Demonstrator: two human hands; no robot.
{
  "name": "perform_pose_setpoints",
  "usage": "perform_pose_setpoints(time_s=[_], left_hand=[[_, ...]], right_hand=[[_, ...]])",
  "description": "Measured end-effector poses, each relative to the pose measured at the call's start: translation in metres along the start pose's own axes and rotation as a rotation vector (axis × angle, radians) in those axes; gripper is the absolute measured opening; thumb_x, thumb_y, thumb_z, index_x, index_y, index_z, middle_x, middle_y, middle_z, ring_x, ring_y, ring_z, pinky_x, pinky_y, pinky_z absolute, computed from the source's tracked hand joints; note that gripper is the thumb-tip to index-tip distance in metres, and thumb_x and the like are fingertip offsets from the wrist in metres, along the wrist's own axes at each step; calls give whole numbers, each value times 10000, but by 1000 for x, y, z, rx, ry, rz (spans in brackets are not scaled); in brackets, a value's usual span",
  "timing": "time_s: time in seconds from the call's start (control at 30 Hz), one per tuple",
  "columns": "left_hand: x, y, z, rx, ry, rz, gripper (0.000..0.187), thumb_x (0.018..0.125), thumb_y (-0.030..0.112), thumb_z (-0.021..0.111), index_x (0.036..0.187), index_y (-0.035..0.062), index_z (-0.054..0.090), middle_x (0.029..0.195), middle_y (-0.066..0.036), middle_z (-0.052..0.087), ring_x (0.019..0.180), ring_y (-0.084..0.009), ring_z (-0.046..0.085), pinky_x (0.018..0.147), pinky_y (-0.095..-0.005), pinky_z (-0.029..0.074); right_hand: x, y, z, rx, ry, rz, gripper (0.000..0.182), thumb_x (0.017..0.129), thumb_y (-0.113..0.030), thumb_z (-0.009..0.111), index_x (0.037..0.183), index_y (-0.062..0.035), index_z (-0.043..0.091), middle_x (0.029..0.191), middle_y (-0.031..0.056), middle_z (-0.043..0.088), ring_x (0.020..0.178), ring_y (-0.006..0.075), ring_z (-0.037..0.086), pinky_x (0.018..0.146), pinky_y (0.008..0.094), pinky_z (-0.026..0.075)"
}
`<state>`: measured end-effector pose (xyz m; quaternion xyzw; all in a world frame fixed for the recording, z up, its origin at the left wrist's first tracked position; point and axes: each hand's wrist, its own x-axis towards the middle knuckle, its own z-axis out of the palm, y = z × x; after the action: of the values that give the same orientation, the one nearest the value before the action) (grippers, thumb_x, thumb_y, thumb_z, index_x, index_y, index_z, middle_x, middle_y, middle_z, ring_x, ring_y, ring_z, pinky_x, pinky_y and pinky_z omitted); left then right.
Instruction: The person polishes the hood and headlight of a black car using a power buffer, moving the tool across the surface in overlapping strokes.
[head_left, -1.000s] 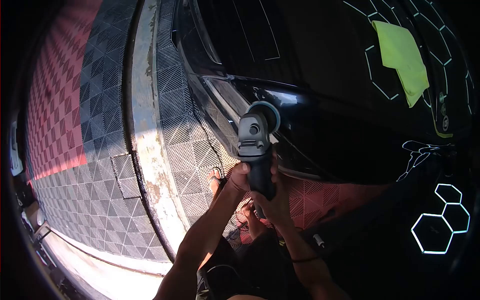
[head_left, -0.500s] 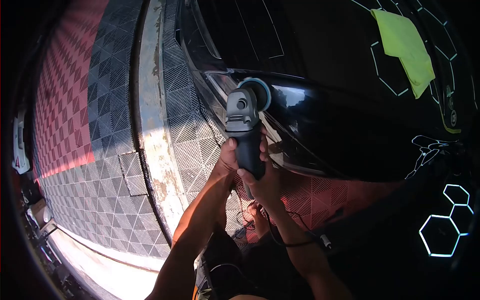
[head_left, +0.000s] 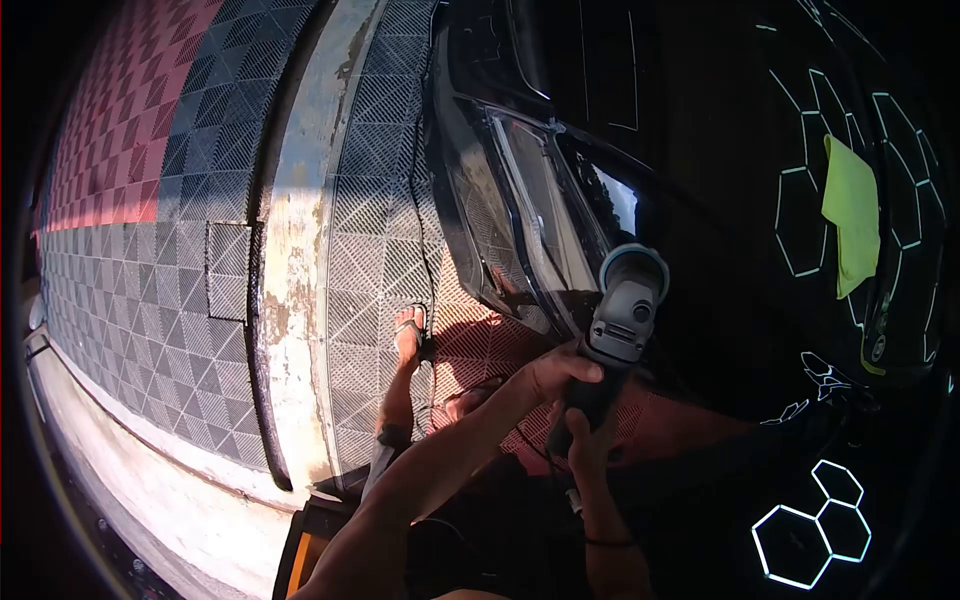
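Observation:
A dark handheld polisher [head_left: 622, 322] with a round, light-blue-edged pad is held with its head over the black car's glossy body [head_left: 690, 260]. My left hand [head_left: 562, 372] is wrapped round the polisher just behind its head. Lower down, my right hand [head_left: 588, 440] grips the rear of its body. The pad is by the corner of the dark glass; whether it touches the surface cannot be made out. A yellow-green cloth [head_left: 851, 220] lies on the car to the right, where bright hexagonal light reflections show.
Grey and red patterned floor tiles [head_left: 110, 330] extend at the left, crossed by a worn pale strip [head_left: 297, 240]. My sandalled foot [head_left: 408, 330] stands on the tiles beside the car. A dark cord hangs below the polisher. An orange-and-black object [head_left: 303, 555] is at the bottom.
The view has shifted. The polisher, with both hands still round it, now appears farther right and lower, and tilts the other way. The foot shows farther left.

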<state>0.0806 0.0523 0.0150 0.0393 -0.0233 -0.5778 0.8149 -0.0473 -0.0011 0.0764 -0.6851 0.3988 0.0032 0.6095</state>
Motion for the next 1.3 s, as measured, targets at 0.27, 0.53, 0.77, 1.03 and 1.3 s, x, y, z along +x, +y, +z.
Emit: perform_pose_setpoints(time_s=[0.27, 0.53, 0.77, 1.03, 1.3], left_hand=[[-2, 36, -3, -29, -76, 34, 628, 704, 370, 752, 1179, 18, 538, 969, -134, 643, 883, -226, 646, 797, -331, 538], [-10, 82, -37, -52, -126, 40, 601, 762, 357, 698, 1203, -9, 517, 998, -185, 623, 865, -264, 662, 729, -366, 574], [-31, 58, -9, 336, 131, -65, 713, 655, 209, 793, 1261, -10, 489, 1109, -145, 620, 999, -256, 615, 912, -364, 489], [-47, 87, -48, 333, 260, -352, 833, 504, 82, 859, 1257, -18, 516, 1123, -129, 644, 1018, -249, 638, 908, -388, 512], [8, 82, 9, 767, 138, -670, 900, 455, 87, 900, 1262, 16, 509, 1106, -92, 643, 992, -203, 635, 884, -358, 521]], right_hand=[[12, -16, 39, 27, 21, -55, 681, 780, -369, 685, 1236, 58, 415, 854, 99, 621, 726, 167, 635, 620, 283, 516], [41, -20, 84, 30, 52, -17, 632, 793, -377, 642, 1211, 36, 410, 850, 113, 618, 696, 187, 639, 625, 288, 517], [1, 27, 79, 499, 6, 55, 784, 750, -229, 707, 1363, 39, 298, 1070, 140, 568, 957, 228, 618, 816, 329, 520], [24, 78, 124, 484, 148, -126, 884, 663, -482, 821, 1272, -14, 384, 1062, 91, 555, 920, 188, 600, 764, 320, 514], [9, 38, 128, 653, 338, -46, 999, 654, -259, 795, 1432, -34, 210, 1191, 136, 534, 1059, 219, 553, 910, 347, 457]])
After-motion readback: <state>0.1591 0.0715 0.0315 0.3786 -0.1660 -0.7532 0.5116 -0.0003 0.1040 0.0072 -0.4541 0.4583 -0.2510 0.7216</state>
